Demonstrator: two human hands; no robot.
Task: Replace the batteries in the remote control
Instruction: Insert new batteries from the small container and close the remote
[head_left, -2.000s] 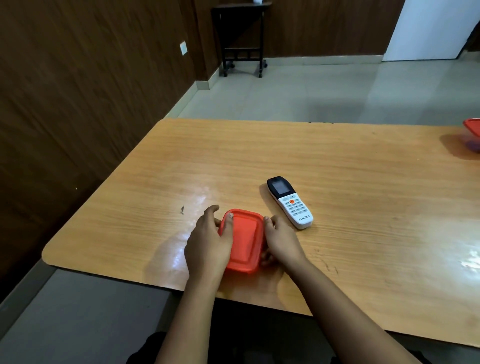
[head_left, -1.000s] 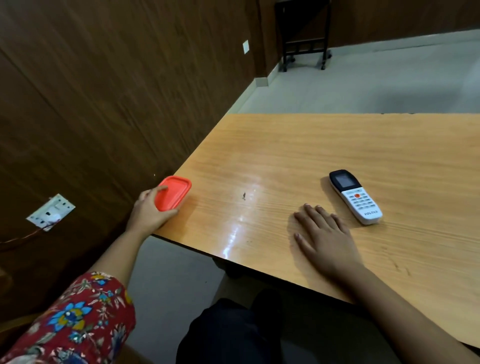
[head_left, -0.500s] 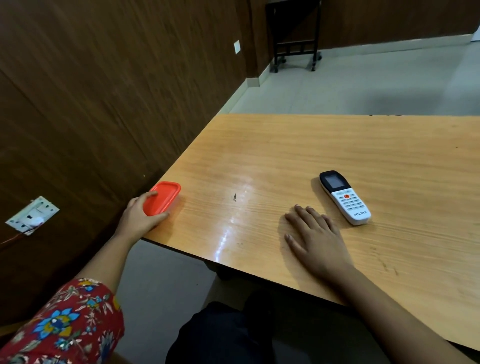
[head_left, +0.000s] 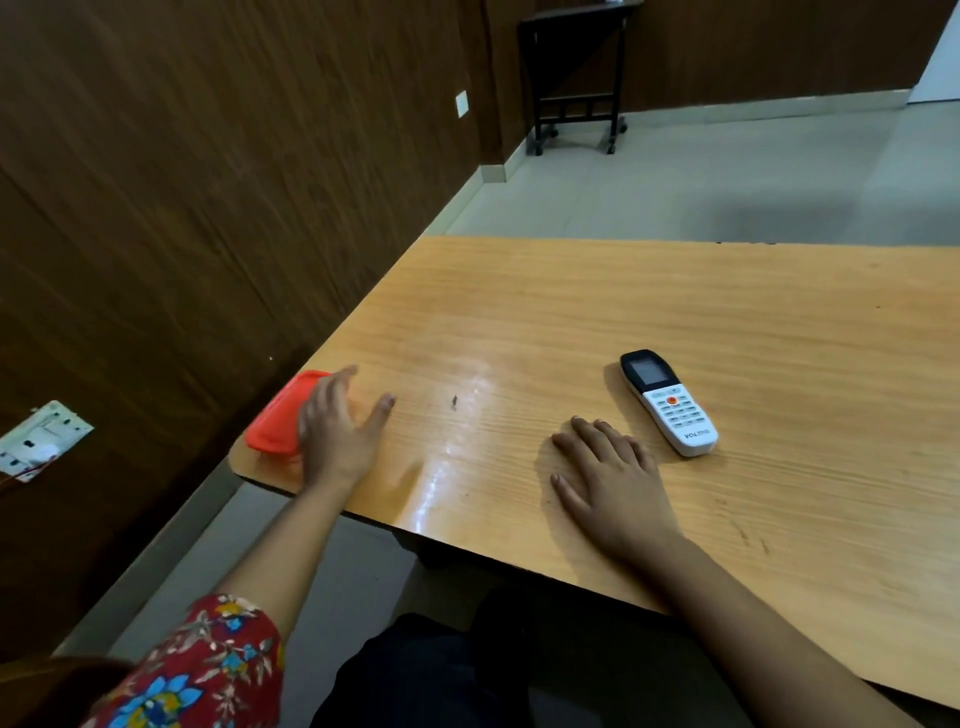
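The right hand (head_left: 615, 480) lies flat, palm down, on the light wooden table (head_left: 649, 306), its fingers spread a little and closed on nothing. Just beyond its fingertips, to the right and near but not touching them, lies the white remote control with a black screen end (head_left: 667, 401), face up, buttons showing, its screen end pointing away from the person. The left hand (head_left: 335, 431) hovers blurred above the table's near left corner, fingers apart and thumb out, gripping nothing. Right beside it on its left, partly hidden behind the fingers, sits a red-orange rounded plastic lid (head_left: 275, 421) at the table edge. A red floral sleeve (head_left: 197, 670) covers the left upper arm.
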